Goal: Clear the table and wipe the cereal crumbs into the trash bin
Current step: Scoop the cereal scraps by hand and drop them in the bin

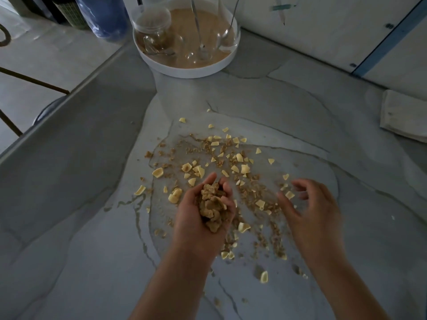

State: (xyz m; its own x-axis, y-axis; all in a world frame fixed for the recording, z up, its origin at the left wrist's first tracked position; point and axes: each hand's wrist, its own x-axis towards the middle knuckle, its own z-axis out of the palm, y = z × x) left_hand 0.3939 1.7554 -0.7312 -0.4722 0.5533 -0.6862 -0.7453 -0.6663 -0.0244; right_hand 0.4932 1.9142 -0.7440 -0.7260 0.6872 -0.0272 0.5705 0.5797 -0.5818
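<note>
Grey-veined stone table (300, 107), head view, is bearing the following items.

Cereal crumbs (231, 155): pale yellow flakes and brown grit are lying scattered across the middle of the table, from just beyond both hands down to between the forearms.

Left hand (198, 218): the palm is facing up and the fingers are curling round a clump of brown cereal (212, 204), which is sitting in the cupped palm above the spill.

Right hand (309, 211): it is hovering near the left, fingers spread and loosely bent, gripping nothing. It is slightly blurred, so I cannot tell whether the fingertips are touching the crumbs.

White round tray (184, 71): it is standing at the far side of the table, well apart from the spill. It is holding a clear lidded jar (153, 26), other glassware and long metal spoons (196, 21).

Pale folded cloth (404, 116): it is lying at the right edge of the table.

Blue translucent container (104, 17): it is standing beyond the table, left of the tray.
</note>
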